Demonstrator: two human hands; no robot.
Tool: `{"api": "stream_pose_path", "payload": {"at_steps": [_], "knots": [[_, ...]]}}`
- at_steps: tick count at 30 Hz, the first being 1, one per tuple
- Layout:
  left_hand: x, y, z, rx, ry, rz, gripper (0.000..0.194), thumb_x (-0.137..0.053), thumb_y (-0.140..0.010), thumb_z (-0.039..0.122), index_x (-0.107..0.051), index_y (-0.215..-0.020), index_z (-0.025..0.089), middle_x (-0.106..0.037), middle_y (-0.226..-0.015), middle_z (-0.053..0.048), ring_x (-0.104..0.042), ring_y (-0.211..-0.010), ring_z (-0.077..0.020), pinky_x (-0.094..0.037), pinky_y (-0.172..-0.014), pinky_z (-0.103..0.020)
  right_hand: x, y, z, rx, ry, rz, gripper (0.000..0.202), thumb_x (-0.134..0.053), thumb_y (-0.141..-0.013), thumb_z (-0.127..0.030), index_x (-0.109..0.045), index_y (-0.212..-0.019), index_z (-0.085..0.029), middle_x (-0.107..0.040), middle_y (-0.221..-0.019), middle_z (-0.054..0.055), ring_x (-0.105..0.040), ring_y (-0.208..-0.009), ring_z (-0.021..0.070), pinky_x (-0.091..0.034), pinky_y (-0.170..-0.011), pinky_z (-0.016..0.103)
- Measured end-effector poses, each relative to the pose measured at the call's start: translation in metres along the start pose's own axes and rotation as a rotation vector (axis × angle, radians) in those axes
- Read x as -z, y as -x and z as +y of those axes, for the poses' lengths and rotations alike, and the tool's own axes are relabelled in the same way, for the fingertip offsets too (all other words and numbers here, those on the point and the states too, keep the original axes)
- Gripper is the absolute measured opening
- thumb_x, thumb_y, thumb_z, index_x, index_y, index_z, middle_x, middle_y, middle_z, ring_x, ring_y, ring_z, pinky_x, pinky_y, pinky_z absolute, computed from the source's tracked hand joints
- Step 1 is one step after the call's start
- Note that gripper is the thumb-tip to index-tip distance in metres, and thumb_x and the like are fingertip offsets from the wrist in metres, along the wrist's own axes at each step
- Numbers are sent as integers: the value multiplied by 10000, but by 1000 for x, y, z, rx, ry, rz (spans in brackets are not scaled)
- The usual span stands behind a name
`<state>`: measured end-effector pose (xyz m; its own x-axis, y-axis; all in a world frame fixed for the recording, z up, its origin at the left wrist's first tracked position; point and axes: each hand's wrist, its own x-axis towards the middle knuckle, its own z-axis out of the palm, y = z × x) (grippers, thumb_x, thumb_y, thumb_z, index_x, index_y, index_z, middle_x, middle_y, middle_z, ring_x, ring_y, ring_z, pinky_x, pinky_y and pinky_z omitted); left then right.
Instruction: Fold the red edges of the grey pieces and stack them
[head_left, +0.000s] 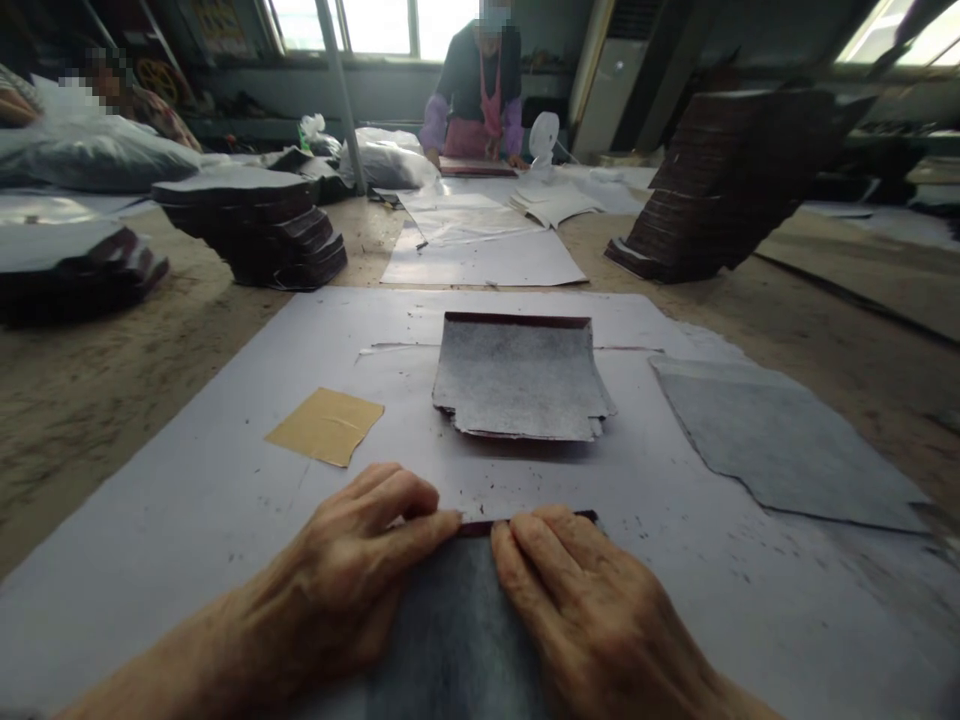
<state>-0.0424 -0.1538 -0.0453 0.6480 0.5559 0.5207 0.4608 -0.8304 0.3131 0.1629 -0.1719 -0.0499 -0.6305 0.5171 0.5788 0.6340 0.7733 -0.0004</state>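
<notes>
The left hand point(367, 560) presses its thumb on the dark far edge point(480, 528) of a grey sheet point(461, 630), probably light, pliable, best held there; the right hand point(592, 590) presses with fingers together. Whether either pinches is unclear.

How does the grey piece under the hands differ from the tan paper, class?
The grey piece looks larger than the tan paper. The grey piece has a dark strip along its far edge; the tan paper is plain. The left hand and right hand touch the grey piece, while the tan paper lies untouched. Both lie over the white sheet.
</notes>
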Motion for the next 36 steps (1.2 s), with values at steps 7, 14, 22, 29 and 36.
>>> {"api": "stream_pose_path", "payload": {"at_steps": [7, 14, 22, 29, 36], "knots": [[1, 5, -2, -16, 23, -27, 352, -381, -762, -22, -530, -1055, 104, -501, -815, -64, -453, -722, -136, -432, -634, -266, 2, 1, 2, -37, -90, 13, 336, -318, -820, -24, -610, -984, -56, -617, -844, 83, -538, -773, 175, -484, -696, 293], [-1, 4, 3, 21, 44, -36, 329, -361, -759, -2, -540, -1014, 105, -501, -795, -69, -434, -708, -146, -419, -631, -293, 1, -12, -3, 56, 55, -24, 354, -304, -800, -17, -648, -864, -67, -626, -873, 118, -551, -813, 213, -481, -700, 341], [9, 5, -3, 69, 90, -31, 351, -365, -770, -9, -553, -1039, 116, -528, -819, -63, -495, -727, -118, -453, -648, -232, -11, -16, -7, 87, -74, 20, 324, -330, -779, -16, -649, -834, -33, -593, -742, 124, -524, -694, 206, -490, -624, 331], [15, 19, -3, 70, 6, -15, 371, -382, -772, -17, -543, -1073, 129, -540, -829, -59, -495, -718, -120, -449, -634, -246, -10, -13, -5, 64, -86, 37, 323, -330, -790, -8, -645, -856, -29, -587, -746, 114, -526, -743, 199, -493, -652, 319], [9, 21, 0, 21, -64, 19, 349, -371, -749, -19, -527, -1051, 58, -546, -828, -107, -497, -758, -173, -466, -649, -322, -11, -11, -4, 44, -118, 23, 307, -344, -838, -40, -610, -991, -41, -613, -796, 79, -532, -755, 179, -485, -679, 299]]}}
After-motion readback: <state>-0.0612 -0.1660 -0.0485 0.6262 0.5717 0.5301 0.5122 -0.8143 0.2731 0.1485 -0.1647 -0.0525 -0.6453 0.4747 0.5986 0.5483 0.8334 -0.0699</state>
